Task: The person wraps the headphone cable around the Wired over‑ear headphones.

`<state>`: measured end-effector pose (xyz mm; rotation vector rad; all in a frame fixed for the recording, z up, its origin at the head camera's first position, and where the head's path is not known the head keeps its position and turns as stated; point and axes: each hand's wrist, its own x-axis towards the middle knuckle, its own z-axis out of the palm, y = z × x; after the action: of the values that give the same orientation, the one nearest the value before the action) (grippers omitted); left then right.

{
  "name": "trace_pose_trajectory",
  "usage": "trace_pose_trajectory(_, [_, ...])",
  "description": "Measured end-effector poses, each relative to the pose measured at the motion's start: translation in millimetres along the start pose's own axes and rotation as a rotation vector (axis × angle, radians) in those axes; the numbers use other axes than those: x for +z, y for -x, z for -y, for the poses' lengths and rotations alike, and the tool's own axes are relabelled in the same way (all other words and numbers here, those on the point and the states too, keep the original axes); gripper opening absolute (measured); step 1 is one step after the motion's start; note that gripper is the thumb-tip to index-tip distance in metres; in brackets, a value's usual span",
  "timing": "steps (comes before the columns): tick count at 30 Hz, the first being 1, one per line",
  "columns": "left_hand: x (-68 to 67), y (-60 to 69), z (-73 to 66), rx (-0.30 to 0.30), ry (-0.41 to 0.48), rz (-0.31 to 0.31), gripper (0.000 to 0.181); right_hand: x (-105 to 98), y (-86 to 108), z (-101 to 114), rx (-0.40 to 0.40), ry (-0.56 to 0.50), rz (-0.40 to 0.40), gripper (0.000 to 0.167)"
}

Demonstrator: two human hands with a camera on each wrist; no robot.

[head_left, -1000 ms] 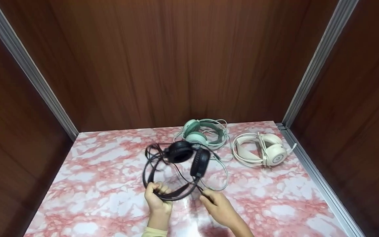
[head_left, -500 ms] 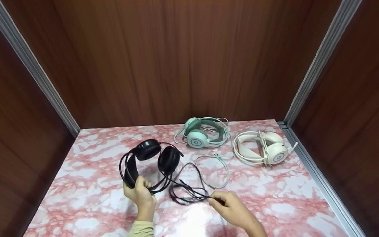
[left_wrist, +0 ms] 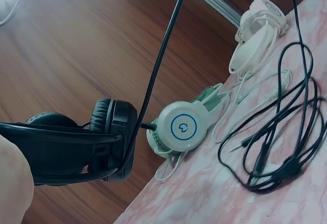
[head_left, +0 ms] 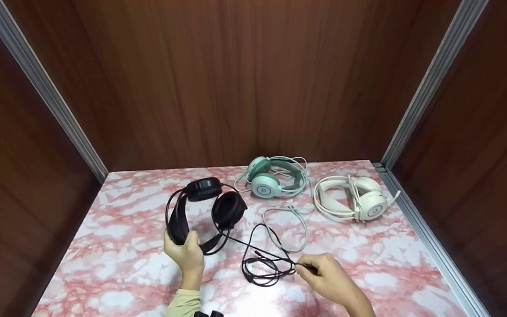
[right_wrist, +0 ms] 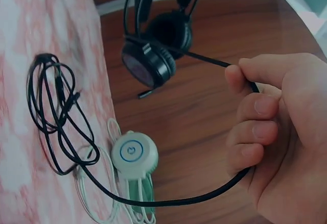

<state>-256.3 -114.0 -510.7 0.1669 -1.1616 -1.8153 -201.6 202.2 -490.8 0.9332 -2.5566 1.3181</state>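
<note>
My left hand [head_left: 186,255] grips the headband of a black headset [head_left: 229,209], holding it up off the table at the left. Its two ear cups point away to the back and right. A black cable [head_left: 253,245] runs from the headset to my right hand [head_left: 326,277], whose fingers curl round it. In the right wrist view the cable [right_wrist: 173,202] passes through those fingers and loops down to a loose coil on the table. A plug end shows in that coil [left_wrist: 291,168] in the left wrist view.
A mint green headset [head_left: 266,186] lies at the back middle, its pale cable [head_left: 304,233] looping forward beside the black coil. To its right lies a cream headset [head_left: 370,204] with its cable wound round it. Wooden walls [head_left: 244,88] enclose the marbled table [head_left: 126,229].
My left hand has carried the black headset leftward, away from the green one. My right hand has moved right along with the cable, and the cable between them now stretches out straighter.
</note>
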Motion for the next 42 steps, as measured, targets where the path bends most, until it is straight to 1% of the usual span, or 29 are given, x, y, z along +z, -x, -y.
trace_pose_trajectory(1, [0.1,-0.7,-1.6,0.034,-0.038,0.005,0.023,-2,1.8,0,0.002,-0.004,-0.003,0.024])
trace_pose_trajectory(4, [2.1,-4.6,-13.5,0.143,-0.134,0.002,0.020,-8,5.1,1,0.003,-0.028,-0.026,0.026])
trace_pose_trajectory(6, [2.1,-8.7,-21.0,0.189,-0.156,-0.005,0.020,-13,6.0,3,-0.008,-0.052,-0.054,0.027])
trace_pose_trajectory(8, [1.1,-13.1,-27.7,0.212,-0.161,-0.018,0.020,-17,4.9,10,-0.035,-0.071,-0.085,0.029])
trace_pose_trajectory(12, [-4.6,-21.3,-30.3,0.230,-0.153,-0.009,0.019,-26,0.6,27,-0.110,-0.088,-0.135,0.030])
trace_pose_trajectory(14, [-6.6,-24.2,-30.7,0.248,-0.162,0.013,0.019,-29,-1.9,31,-0.131,-0.077,-0.140,0.030])
trace_pose_trajectory(17, [-7.7,-28.2,-32.3,0.291,-0.206,0.079,0.019,-33,-5.9,25,-0.139,-0.040,-0.119,0.028])
trace_pose_trajectory(20, [-8.3,-31.7,-35.8,0.325,-0.261,0.175,0.021,-39,-11.0,18,-0.153,0.028,-0.093,0.024])
trace_pose_trajectory(22, [-9.1,-34.4,-39.8,0.338,-0.301,0.261,0.023,-45,-15.7,18,-0.174,0.073,-0.085,0.020])
trace_pose_trajectory(24, [-9.5,-37.4,-45.5,0.343,-0.347,0.352,0.026,-52,-22.5,20,-0.221,0.122,-0.103,0.017])
trace_pose_trajectory(26, [-8.5,-41.2,-52.5,0.344,-0.390,0.450,0.030,-59,-31.6,24,-0.288,0.174,-0.140,0.015])
trace_pose_trajectory(28, [-6.6,-45.4,-60.2,0.329,-0.432,0.549,0.034,-66,-42.8,27,-0.359,0.247,-0.192,0.014])
trace_pose_trajectory(30, [-4.3,-49.3,-67.5,0.296,-0.464,0.644,0.036,-73,-54.3,29,-0.424,0.310,-0.245,0.013])
trace_pose_trajectory(32, [-2.0,-52.4,-73.9,0.236,-0.480,0.737,0.038,-79,-65.7,30,-0.478,0.350,-0.297,0.009])
trace_pose_trajectory(33, [-1.2,-53.7,-76.8,0.196,-0.478,0.783,0.038,-82,-70.8,30,-0.498,0.364,-0.317,0.006])
trace_pose_trajectory(35, [-0.3,-56.2,-81.1,0.110,-0.465,0.860,0.040,-85,-81.0,28,-0.528,0.374,-0.372,0.011])
trace_pose_trajectory(37, [-0.3,-59.0,-83.0,0.023,-0.415,0.935,0.043,-88,-91.6,26,-0.551,0.379,-0.441,0.018])
trace_pose_trajectory(39, [-4.2,-63.1,-74.8,-0.037,-0.329,1.013,0.047,-90,-101.6,22,-0.559,0.379,-0.515,0.024])
trace_pose_trajectory(40, [-6.7,-65.3,-69.4,-0.063,-0.279,1.050,0.048,-91,-106.5,21,-0.556,0.380,-0.548,0.026])
trace_pose_trajectory(42, [-11.6,-68.5,-58.1,-0.144,-0.132,1.132,0.050,-94,-116.1,15,-0.538,0.377,-0.598,0.029])
